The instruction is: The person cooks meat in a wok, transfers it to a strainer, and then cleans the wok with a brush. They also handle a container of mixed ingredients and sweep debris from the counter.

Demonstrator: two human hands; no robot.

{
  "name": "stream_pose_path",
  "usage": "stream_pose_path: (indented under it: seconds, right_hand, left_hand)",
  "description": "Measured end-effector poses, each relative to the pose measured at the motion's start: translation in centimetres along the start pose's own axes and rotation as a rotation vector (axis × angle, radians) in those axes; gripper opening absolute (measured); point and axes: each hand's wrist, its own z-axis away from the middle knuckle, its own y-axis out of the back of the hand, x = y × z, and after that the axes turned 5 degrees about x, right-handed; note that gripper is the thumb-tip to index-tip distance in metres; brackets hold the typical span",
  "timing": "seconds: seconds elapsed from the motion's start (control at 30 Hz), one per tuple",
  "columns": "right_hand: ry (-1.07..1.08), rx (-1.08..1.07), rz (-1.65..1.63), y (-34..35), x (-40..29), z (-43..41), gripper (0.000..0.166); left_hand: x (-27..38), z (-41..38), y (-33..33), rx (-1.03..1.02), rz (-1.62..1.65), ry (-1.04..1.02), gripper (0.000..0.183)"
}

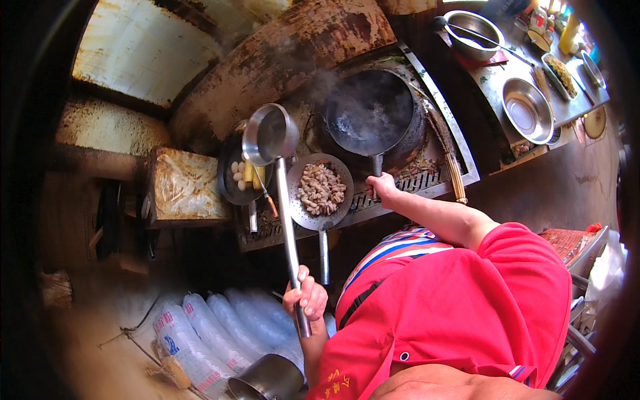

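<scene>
My left hand [306, 299] grips the long metal handle of a large, deep steel ladle [284, 175]. The ladle's bowl is raised above the left part of the stove, and its contents cannot be made out. My right hand [382, 189] holds the short handle of a black wok [370, 112], which sits on a burner with steam rising from it. Between the wok and the ladle's handle lies a perforated metal strainer [296, 200] with pale, curled pieces of meat [321, 189]. Left of it, a dark pan [227, 187] holds several eggs and pieces of corn, partly behind the ladle.
A bamboo wok brush [455, 177] lies on the stove's right edge. The steel counter [492, 82] at upper right bears metal bowls [527, 110] and a food tray [560, 75]. A stained box [185, 185] stands left of the stove. Plastic-wrapped bundles [200, 325] and a metal pot [267, 377] are lower left.
</scene>
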Motion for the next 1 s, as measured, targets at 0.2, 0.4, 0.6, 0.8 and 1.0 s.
stream_pose_path:
  seconds: [0.2,0.4,0.6,0.8,1.0]
  right_hand:
    - [0.026,-0.088,0.105,2.7,-0.1,0.6,0.012]
    - [0.055,-0.106,0.278,3.5,-0.2,-1.4,0.015]
    - [-0.035,-0.052,0.233,4.3,1.6,-4.6,0.027]
    - [-0.016,-0.151,0.046,6.2,3.3,-5.5,0.044]
    - [0.066,0.192,-0.063,10.1,4.8,-10.0,0.034]
  left_hand:
    - [2.4,9.1,-2.1,-0.082,-0.041,-0.311,0.030]
    - [5.0,20.0,-3.1,0.081,-0.150,-0.724,0.034]
    - [7.9,30.9,-1.8,0.316,-0.304,-1.047,0.025]
    - [10.3,40.6,1.6,0.601,-0.256,-1.332,0.015]
    - [14.6,49.9,10.3,0.376,-0.133,-1.324,0.017]
